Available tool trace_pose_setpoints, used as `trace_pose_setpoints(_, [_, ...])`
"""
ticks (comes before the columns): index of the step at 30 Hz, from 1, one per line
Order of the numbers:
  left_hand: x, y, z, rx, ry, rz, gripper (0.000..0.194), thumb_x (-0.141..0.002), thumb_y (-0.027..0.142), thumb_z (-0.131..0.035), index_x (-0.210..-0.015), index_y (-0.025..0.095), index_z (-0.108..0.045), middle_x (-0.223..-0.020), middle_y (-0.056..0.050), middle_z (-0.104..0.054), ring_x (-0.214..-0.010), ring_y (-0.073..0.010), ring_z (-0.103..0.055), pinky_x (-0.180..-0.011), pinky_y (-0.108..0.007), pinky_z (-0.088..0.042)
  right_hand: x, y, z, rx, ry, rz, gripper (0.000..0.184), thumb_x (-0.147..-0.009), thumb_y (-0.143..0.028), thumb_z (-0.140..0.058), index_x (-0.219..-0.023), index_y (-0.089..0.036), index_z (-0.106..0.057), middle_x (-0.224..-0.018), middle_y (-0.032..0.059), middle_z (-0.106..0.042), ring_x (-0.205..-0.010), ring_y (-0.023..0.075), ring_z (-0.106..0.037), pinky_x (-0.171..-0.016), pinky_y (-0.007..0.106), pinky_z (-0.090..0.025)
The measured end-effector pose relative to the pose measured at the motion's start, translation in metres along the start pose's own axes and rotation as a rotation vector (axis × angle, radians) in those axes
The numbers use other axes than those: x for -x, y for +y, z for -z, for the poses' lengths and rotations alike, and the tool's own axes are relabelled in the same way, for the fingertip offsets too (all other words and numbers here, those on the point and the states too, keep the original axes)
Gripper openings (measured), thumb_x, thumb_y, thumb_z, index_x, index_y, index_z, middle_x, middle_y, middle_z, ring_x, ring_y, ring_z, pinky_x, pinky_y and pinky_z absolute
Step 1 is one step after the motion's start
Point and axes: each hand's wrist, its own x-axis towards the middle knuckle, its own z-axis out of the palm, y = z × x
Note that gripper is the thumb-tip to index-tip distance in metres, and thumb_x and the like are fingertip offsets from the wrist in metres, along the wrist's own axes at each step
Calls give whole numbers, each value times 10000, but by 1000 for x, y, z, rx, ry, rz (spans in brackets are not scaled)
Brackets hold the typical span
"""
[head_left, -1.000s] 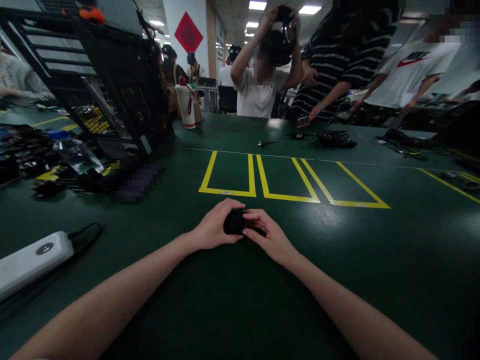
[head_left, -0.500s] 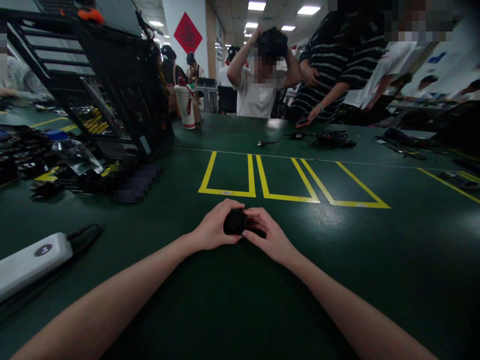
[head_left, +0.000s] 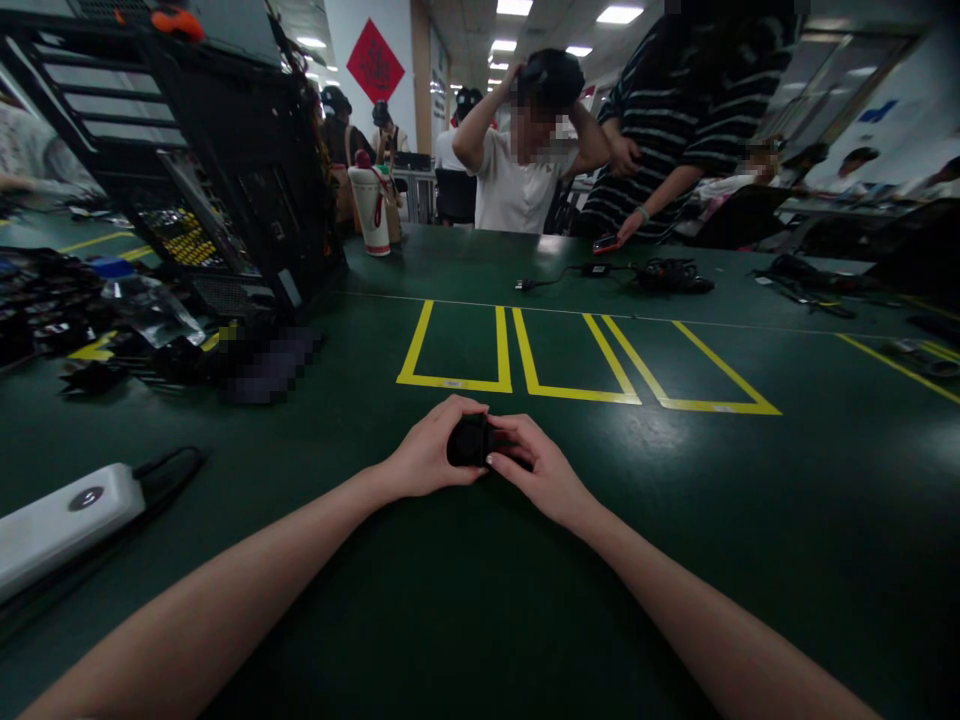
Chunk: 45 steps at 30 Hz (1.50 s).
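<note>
A small black object [head_left: 468, 441] sits between my two hands on the dark green table [head_left: 750, 520], just in front of the yellow taped boxes [head_left: 525, 360]. My left hand [head_left: 429, 455] curls round its left side. My right hand [head_left: 541, 470] pinches its right side with fingers and thumb. Both forearms rest low over the table. What the black object is cannot be made out.
A white power strip [head_left: 64, 520] with a black cord lies at the near left. A black rack [head_left: 202, 150] and dark parts fill the left. A white cup [head_left: 373, 210], cables [head_left: 660, 275] and several people stand at the far edge.
My hands and the black object stay almost still. Across the table, a person has lowered their raised arms to their head, and another person in white at the right has left the view.
</note>
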Motion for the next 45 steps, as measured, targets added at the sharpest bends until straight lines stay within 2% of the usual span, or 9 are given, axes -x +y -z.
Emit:
trace_pose_setpoints(9, [0,0,-1,19,-1,11,569,-686,214,-676,-1174,260,-387,-1143,-56,-464,-1053,-237,-489,-871,-417,-430,2,2,-1,-55,-4,17,226,-792,-162,-566,-995,-246,-512,-1164,28,-473,-1082,172,-531,-952,391,-456])
trace_pose_setpoints(16, [1,-2,-1,27,9,5,574,-682,211,-677,-1177,265,-390,-1144,-51,-469,-1057,-231,-488,-872,-407,-429,1,0,0,16,-3,-15,414,-799,-155,-553,-1178,-278,-440,-1156,36,-474,-1091,172,-515,-951,387,-458])
trace_pose_setpoints(26, [0,-1,-1,24,2,7,580,-676,217,-684,-1177,253,-394,-1144,-59,-469,-1044,-233,-494,-861,-406,-436,4,0,-2,2,-4,27,214,-805,-161,-546,-999,-248,-519,-1191,32,-454,-1111,176,-511,-955,386,-454])
trace_pose_setpoints(33, [0,-1,-1,25,-6,7,581,-688,209,-676,-1184,258,-379,-1148,-55,-459,-1061,-229,-482,-877,-409,-431,2,-1,0,11,-4,-16,413,-797,-142,-545,-1169,-274,-426,-1165,42,-471,-1101,184,-514,-961,416,-446])
trace_pose_setpoints(39, [0,1,-1,25,-9,4,563,-693,210,-670,-1177,256,-385,-1146,-56,-457,-1067,-229,-480,-887,-414,-424,3,-4,0,18,-26,39,380,-776,-106,-547,-1111,-264,-462,-1183,40,-446,-1138,191,-484,-974,421,-439])
trace_pose_setpoints(45, [0,2,1,28,-12,25,580,-680,205,-680,-1178,268,-388,-1150,-54,-465,-1061,-241,-488,-874,-430,-428,4,-5,-1,-8,-21,31,260,-806,-139,-525,-1034,-260,-491,-1213,33,-447,-1122,189,-507,-956,432,-454])
